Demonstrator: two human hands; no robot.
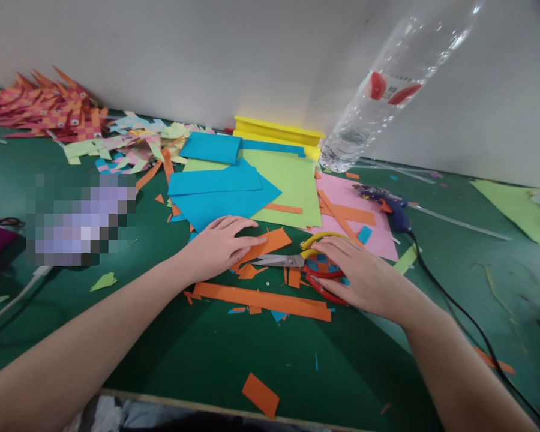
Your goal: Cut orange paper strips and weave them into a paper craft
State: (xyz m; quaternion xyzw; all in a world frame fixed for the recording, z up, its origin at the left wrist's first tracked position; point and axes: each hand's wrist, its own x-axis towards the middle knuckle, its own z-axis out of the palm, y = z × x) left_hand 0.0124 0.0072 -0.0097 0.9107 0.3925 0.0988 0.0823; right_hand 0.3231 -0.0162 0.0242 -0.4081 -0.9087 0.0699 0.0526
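Observation:
My left hand lies flat on the green table, fingers stretched out over an orange paper piece. My right hand rests palm down on the handles of a pair of scissors with yellow and red loops; its fingers are spread and not through the loops. The scissor blades point left toward my left hand. A long orange paper strip lies just in front of both hands, among small orange and blue scraps.
Blue, light green and pink sheets lie behind the hands, with a yellow stack at the wall. A clear plastic bottle leans at the back right. A glue gun with black cable sits right. Woven paper shapes pile at the far left.

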